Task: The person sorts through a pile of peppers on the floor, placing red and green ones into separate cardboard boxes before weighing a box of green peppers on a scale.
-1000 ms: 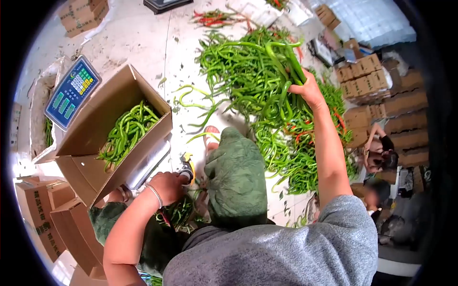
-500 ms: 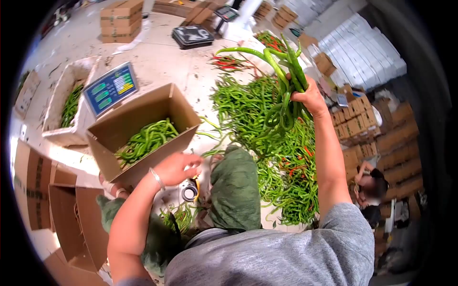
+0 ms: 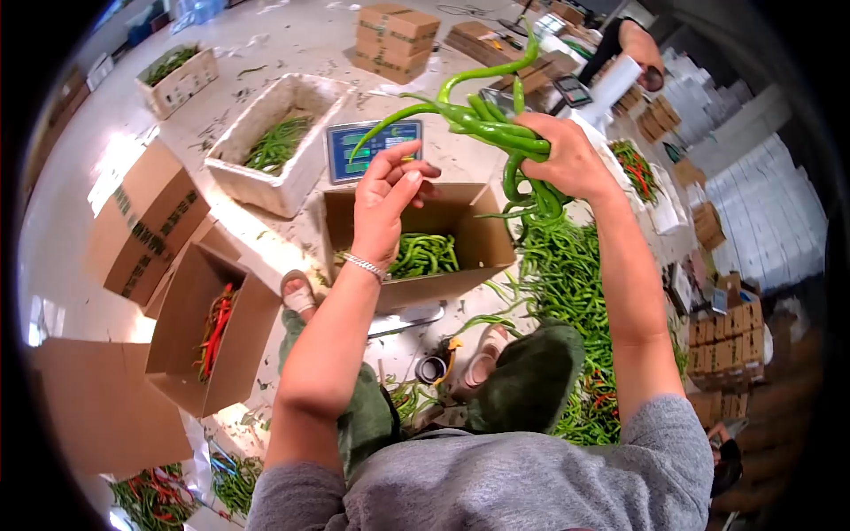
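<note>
My right hand (image 3: pixel 574 159) is closed round a bunch of long green chili peppers (image 3: pixel 496 131), lifted high with their curved ends pointing left. My left hand (image 3: pixel 386 202) holds nothing; its fingers are apart and slightly bent, left of the bunch. Below both hands stands an open cardboard box (image 3: pixel 469 285), partly filled with green peppers (image 3: pixel 427 255). Behind it is a blue scale display (image 3: pixel 350 146), partly covered by my left fingers and a dangling pepper. A large heap of green peppers (image 3: pixel 567 279) lies on the floor under my right forearm.
A white foam box (image 3: pixel 288 190) with green peppers stands at the left back. Nearer is a cardboard box (image 3: pixel 243 354) containing red peppers. A tape roll (image 3: pixel 431 369) lies between my feet. Another person's arm (image 3: pixel 639 46) shows at the top right, near stacked cartons.
The view has turned left, so the box now sits centrally. My right hand has carried the pepper bunch from above the heap toward the box. My left hand has risen toward the bunch.
</note>
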### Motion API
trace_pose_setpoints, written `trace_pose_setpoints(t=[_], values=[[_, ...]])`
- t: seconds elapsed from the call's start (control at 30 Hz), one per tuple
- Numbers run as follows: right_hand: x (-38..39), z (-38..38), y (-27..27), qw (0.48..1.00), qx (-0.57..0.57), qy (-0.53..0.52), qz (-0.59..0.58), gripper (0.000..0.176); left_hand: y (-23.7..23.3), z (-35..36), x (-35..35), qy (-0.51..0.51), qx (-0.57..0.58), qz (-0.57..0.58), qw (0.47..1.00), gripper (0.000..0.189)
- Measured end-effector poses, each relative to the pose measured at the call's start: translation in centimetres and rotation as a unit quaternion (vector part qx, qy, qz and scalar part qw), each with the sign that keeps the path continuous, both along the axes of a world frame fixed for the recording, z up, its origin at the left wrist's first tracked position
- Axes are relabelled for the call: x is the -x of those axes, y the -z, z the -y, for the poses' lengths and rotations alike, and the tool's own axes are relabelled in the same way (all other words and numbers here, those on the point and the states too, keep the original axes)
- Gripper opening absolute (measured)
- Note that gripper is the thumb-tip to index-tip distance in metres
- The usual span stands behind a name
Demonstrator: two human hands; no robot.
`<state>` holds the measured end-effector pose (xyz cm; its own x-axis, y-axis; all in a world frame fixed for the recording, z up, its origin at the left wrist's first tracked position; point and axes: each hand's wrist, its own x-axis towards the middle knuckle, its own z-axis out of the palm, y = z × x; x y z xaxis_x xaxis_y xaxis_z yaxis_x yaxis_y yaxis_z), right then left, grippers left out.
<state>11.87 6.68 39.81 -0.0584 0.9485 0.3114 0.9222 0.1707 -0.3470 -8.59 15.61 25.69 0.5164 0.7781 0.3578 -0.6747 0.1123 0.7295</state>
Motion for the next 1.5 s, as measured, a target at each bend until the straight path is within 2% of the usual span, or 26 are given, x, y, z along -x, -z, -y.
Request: trace_pose_setpoints(t=[0.13, 0.2, 0.27, 0.37, 0.5, 0.63, 0.73, 0.77, 0.87, 1.0, 1.03, 1.07, 1.13, 1.2, 1.27, 1.33, 1.43, 1.5], values=[[3.4, -3.4, 1.7, 0.985, -0.038, -0.032, 0.164, 0.045, -0.7, -1.0, 0.5, -0.073, 0.057, 0.031, 0.995, 0.036], [5.0, -4.2, 2.7, 0.981, -0.016, -0.006, 0.192, 0.044, -0.3, -1.4, 0.6, -0.08, 0.064, 0.026, 0.994, 0.031], [5.4, -5.0, 4.8, 0.98, -0.052, -0.008, 0.193, 0.045, 0.3, -2.1, 0.8, -0.098, 0.069, -0.023, 0.993, 0.026], [5.9, -5.5, 7.9, 0.982, -0.08, -0.003, 0.169, 0.047, 1.2, -3.1, 0.9, -0.11, 0.106, -0.024, 0.988, 0.02], [6.0, -5.9, 12.4, 0.99, -0.075, 0.034, 0.115, 0.047, 1.9, -3.9, 1.5, -0.052, 0.186, -0.063, 0.979, 0.018], [5.7, -5.4, 15.8, 0.995, -0.054, 0.047, 0.075, 0.05, 2.8, -4.3, 1.6, 0.0, 0.174, -0.164, 0.971, 0.019], [5.4, -5.0, 17.4, 0.994, -0.066, 0.043, 0.071, 0.056, 3.5, -4.3, 1.3, 0.014, 0.172, -0.189, 0.967, 0.023], [5.4, -4.7, 17.6, 0.995, -0.039, 0.054, 0.071, 0.058, 3.7, -4.2, 1.0, 0.009, 0.169, -0.185, 0.968, 0.029], [5.2, -4.3, 18.6, 0.997, -0.051, 0.037, 0.045, 0.062, 3.8, -4.0, 0.6, -0.018, 0.122, -0.236, 0.964, 0.028], [4.4, -3.7, 19.0, 1.0, -0.021, -0.006, -0.004, 0.075, 4.5, -4.2, 0.1, -0.057, 0.061, -0.295, 0.952, 0.015], [4.0, -3.5, 18.8, 0.999, 0.04, 0.0, -0.008, 0.079, 4.5, -4.3, 0.0, -0.092, 0.03, -0.334, 0.938, 0.013], [3.8, -3.3, 18.3, 0.996, 0.08, 0.01, -0.041, 0.076, 4.7, -4.5, -0.1, -0.113, 0.004, -0.337, 0.935, 0.012], [2.9, -2.6, 18.8, 0.992, 0.014, 0.026, -0.126, 0.067, 4.7, -4.8, 0.0, -0.111, -0.004, -0.34, 0.934, 0.013], [1.8, -2.1, 18.5, 0.98, 0.025, 0.075, -0.185, 0.05, 4.6, -5.1, -0.1, -0.126, -0.024, -0.368, 0.921, 0.012], [0.7, -1.6, 19.0, 0.962, 0.019, 0.081, -0.261, 0.043, 4.1, -5.3, 0.1, -0.107, -0.008, -0.365, 0.925, 0.01], [0.0, -1.1, 19.6, 0.958, 0.009, 0.082, -0.275, 0.033, 3.5, -5.6, 0.4, -0.082, 0.04, -0.315, 0.945, 0.012], [-0.6, -0.3, 20.1, 0.955, 0.032, 0.089, -0.281, 0.025, 3.8, -7.0, 1.2, -0.003, 0.102, -0.247, 0.964, 0.014], [-0.7, -0.4, 19.7, 0.949, 0.039, 0.09, -0.3, 0.023, 3.9, -7.4, 1.3, 0.008, 0.123, -0.222, 0.967, 0.014]])
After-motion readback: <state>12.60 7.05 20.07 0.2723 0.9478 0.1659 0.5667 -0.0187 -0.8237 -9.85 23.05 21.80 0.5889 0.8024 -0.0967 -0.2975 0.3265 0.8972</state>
